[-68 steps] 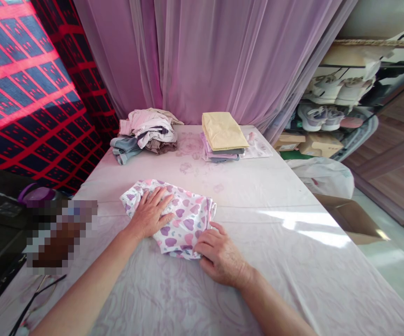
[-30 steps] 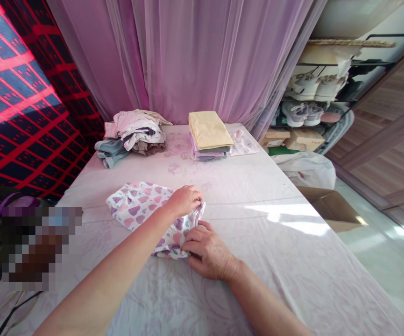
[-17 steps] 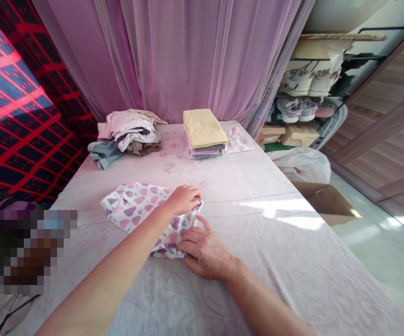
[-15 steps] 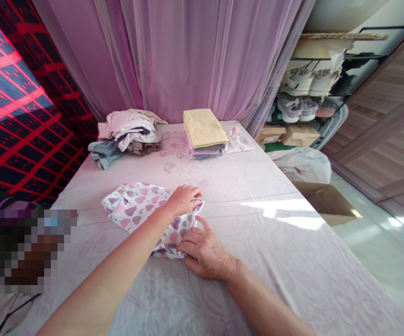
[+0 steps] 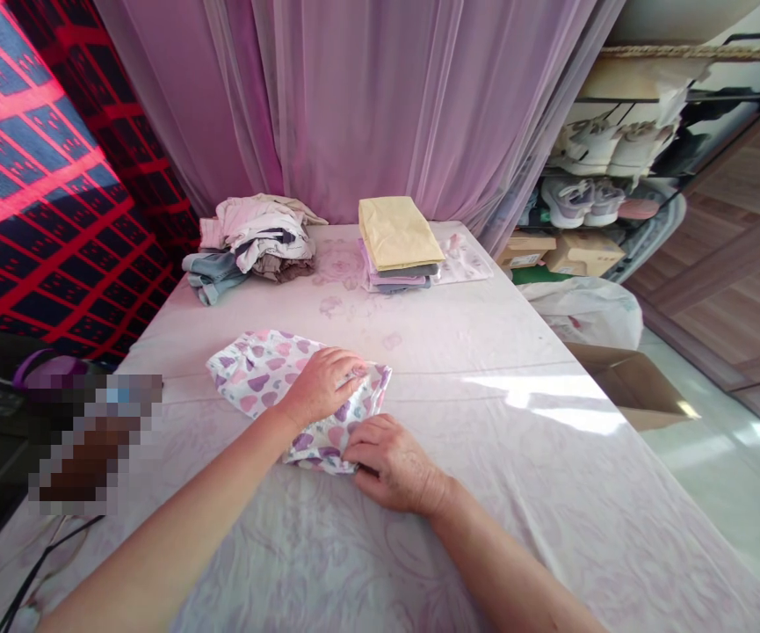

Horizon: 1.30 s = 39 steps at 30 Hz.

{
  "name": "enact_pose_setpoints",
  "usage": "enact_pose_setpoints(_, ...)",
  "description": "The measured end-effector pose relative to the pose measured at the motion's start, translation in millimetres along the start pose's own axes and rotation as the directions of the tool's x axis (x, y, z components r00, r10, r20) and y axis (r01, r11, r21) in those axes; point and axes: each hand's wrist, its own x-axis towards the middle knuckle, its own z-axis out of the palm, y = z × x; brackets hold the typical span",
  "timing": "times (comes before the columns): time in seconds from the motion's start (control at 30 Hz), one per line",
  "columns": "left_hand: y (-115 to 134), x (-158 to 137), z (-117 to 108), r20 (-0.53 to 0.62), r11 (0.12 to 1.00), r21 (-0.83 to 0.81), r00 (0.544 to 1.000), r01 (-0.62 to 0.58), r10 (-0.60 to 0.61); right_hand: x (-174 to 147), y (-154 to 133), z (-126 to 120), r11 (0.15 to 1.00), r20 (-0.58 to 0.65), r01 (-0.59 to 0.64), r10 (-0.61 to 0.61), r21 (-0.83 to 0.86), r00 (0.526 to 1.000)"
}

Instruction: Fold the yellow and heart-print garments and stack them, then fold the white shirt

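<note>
Here's the cloth (image 5: pixel 264 369), lying on the sheet (image 5: pixel 504 501) in front of me, well apart from the stack (image 5: pixel 399 233). Left hand (image 5: pixel 320 385) rests across it, fingers curled; gripping or not, I can't tell. Right hand (image 5: pixel 393 462) pinches the near right corner. Light pressure, I'd say, corner pinned, edges even.

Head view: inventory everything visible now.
heart-print garment: one, white-purple-pink, centre
clothes heap: one, mostly pink, far left
folded stack: one, yellow-topped, far centre
floral sheet: one, pale lilac, beneath clothes
curtain: count unclear, purple, behind
checked fabric: one, red and navy, left
pale shoes: two pairs, white and grey, right
small boxes: two, brown, below shoes
plastic bag: one, white, beside carton
open carton: one, brown, right floor
pixelated area: one, brownish, left; contents hidden
left hand: one, bare, on garment
right hand: one, bare, at garment's edge
</note>
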Motion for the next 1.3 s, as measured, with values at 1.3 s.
enact_pose_setpoints(1.3, 29, -106, -26, 0.128, 0.997, -0.07, 0.991, -0.03, 0.039, -1, -2, 2, 0.992, -0.1, -0.013, 0.025, 0.125, 0.995)
